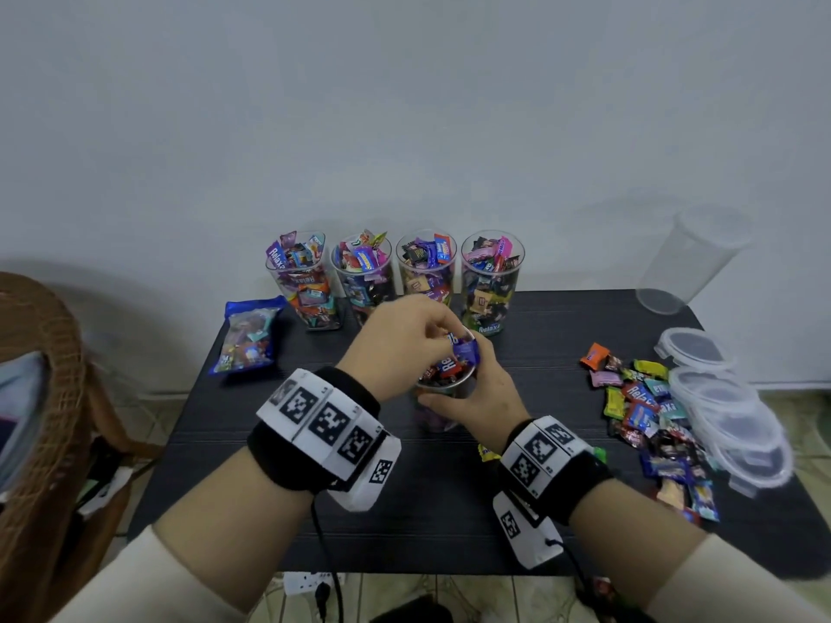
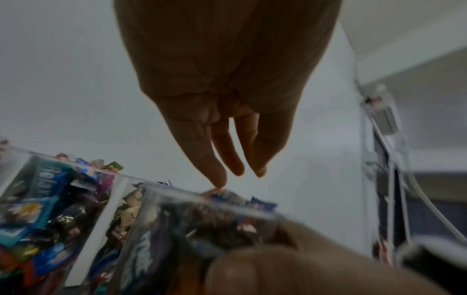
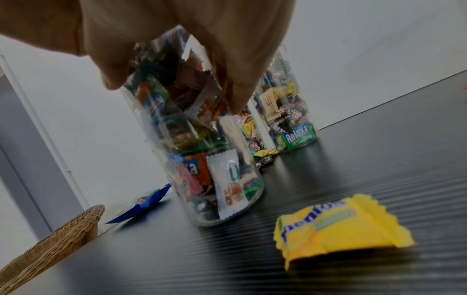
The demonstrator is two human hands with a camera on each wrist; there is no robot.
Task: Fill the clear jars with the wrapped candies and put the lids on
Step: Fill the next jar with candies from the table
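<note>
A clear jar packed with wrapped candies stands mid-table. My right hand grips its upper wall from the right, thumb in front; in the right wrist view the right hand wraps the jar. My left hand hovers over the mouth, and its straight fingers point down and touch the top candies of the jar. Nothing shows between them. Loose candies lie in a pile at the right, beside stacked clear lids.
Several filled, lidless jars line the table's back edge. An empty jar leans at the far right corner. A blue candy bag lies at left. A yellow Mentos candy lies near my right wrist. A wicker chair stands left of the table.
</note>
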